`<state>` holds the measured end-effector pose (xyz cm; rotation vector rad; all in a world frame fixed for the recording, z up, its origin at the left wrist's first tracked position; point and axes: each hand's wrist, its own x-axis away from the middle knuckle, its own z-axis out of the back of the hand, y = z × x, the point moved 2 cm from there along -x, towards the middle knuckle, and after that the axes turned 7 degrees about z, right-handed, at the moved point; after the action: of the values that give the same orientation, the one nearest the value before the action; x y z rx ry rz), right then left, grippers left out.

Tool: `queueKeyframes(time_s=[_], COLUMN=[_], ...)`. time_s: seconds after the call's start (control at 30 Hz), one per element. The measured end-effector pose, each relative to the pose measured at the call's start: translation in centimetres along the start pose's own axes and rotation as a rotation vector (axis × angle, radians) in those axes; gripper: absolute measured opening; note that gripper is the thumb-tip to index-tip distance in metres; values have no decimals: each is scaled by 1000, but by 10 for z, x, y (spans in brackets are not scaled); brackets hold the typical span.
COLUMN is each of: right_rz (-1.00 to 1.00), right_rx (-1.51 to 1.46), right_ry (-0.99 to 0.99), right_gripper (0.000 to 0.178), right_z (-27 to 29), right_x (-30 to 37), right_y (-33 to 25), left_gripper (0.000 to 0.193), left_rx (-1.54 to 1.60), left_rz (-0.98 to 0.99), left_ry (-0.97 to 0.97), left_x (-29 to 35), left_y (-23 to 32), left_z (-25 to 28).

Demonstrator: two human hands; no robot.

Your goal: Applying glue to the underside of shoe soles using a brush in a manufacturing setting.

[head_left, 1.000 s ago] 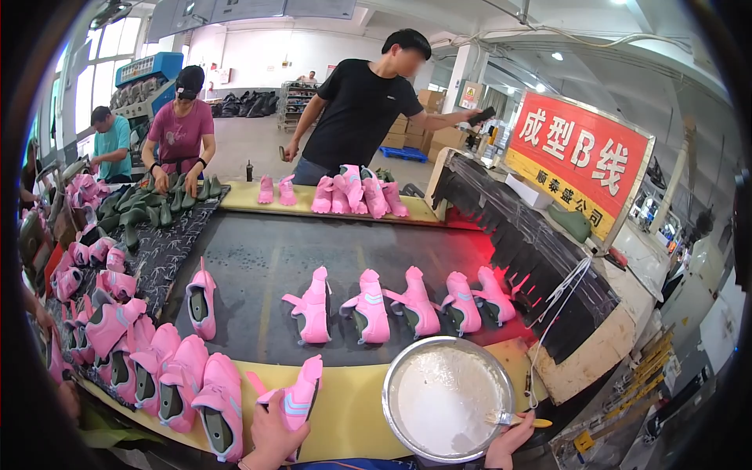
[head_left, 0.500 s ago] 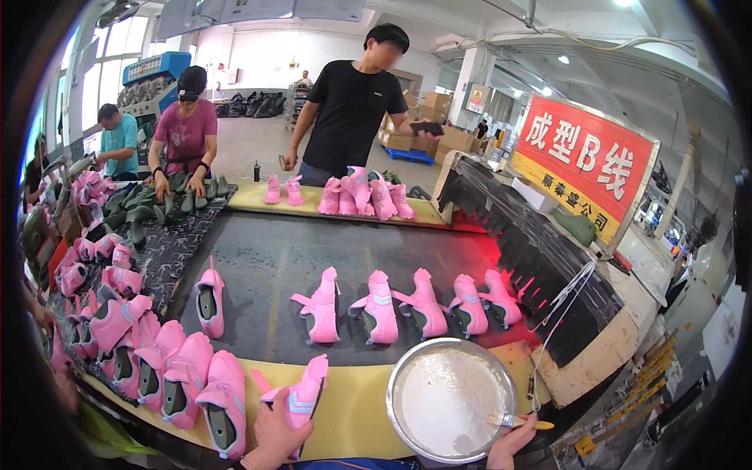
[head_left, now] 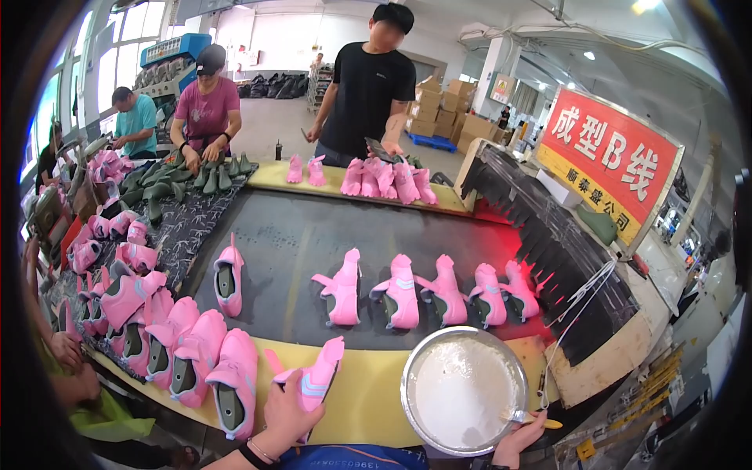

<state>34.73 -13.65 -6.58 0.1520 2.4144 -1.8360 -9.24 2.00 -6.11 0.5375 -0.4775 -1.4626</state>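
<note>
My left hand point(head_left: 287, 413) grips a pink shoe upper point(head_left: 319, 378) by its side, held above the front yellow ledge with its toe pointing up and right. At the right, my right hand point(head_left: 521, 441) is closed around a paintbrush point(head_left: 553, 424) with a yellow handle. The bristle end rests at the inner rim of a steel bowl point(head_left: 409, 407) of thick white paste. Left of my left hand, several pink shoes point(head_left: 236, 372) with dark green lasts inside stand in a row.
Several pink shoes point(head_left: 399, 291) lie on the dark conveyor belt point(head_left: 258, 321), moving toward a black fringed curtain point(head_left: 540, 270) with red glow. A person in black point(head_left: 364, 86) stands across the belt. At far left, a person in pink point(head_left: 205, 110) handles green lasts point(head_left: 160, 176).
The whole view has shifted, so things sit farther right and higher. Across the belt, the person in black has lowered the dark object toward the shoes. My hands keep their holds.
</note>
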Motion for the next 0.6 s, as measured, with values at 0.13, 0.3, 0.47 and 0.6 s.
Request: queueKeyframes(time_s=[0.13,0.3,0.47,0.6], right_rz=[-77,-61,-23,-30], right_rx=[-76,-75,-45,-49], right_ry=[45,38,1,43], right_gripper=[41,41,41,42], right_z=[-8,-7,-4,-3], right_x=[3,3,-4,-10], right_y=[-9,-8,0,5], left_gripper=[86,85,83,83], left_rx=[-18,-17,-17,-22], left_rz=[24,20,3,9], left_ry=[-41,-38,-24,-14], left_x=[-1,-3,-5,-5], left_y=[2,0,0,0], left_z=[1,-1,-3,-3])
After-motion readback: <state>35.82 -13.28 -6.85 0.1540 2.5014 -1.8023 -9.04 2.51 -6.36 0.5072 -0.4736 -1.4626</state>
